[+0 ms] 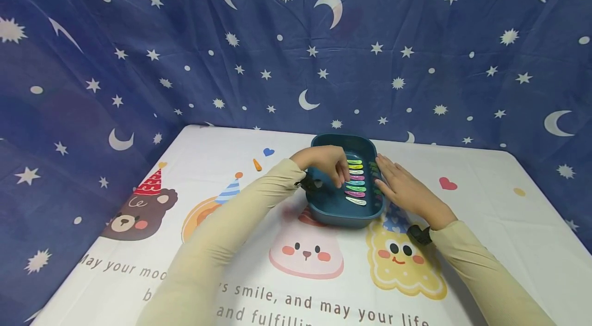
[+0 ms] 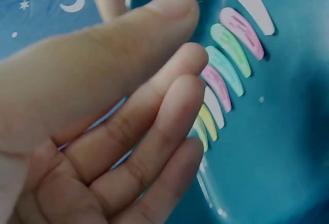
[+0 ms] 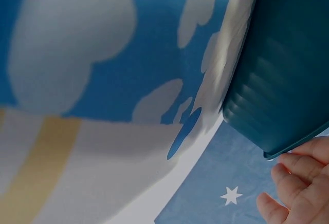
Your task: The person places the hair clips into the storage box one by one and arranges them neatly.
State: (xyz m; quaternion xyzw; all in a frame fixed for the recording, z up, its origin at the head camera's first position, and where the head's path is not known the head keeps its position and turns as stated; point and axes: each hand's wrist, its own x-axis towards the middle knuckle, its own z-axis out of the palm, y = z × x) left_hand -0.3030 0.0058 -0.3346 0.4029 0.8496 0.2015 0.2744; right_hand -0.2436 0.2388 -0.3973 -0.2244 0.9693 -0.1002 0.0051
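Note:
A dark teal plastic bin [image 1: 344, 220] stands on the table. Inside it several snap hair clips [image 1: 355, 194] lie in a row, coloured white, pink, green, teal and yellow; the left wrist view shows the row of hair clips [image 2: 226, 70] close up. My left hand [image 1: 328, 161] reaches over the bin's left side, fingers pointing down beside the clips. Its fingers [image 2: 180, 106] are slightly bent, and no clip shows between them and the thumb. On the right rim, my right hand [image 1: 407, 189] rests with extended fingers; its fingertips [image 3: 288, 160] touch the lip.
A white tablecloth [image 1: 499, 213] printed with cartoon figures and lettering covers the table. Left of the bin is a small orange teardrop shape [image 1: 257, 164]; whether it is printed I cannot tell. A blue curtain [image 1: 296, 79] with moons and stars hangs behind the table.

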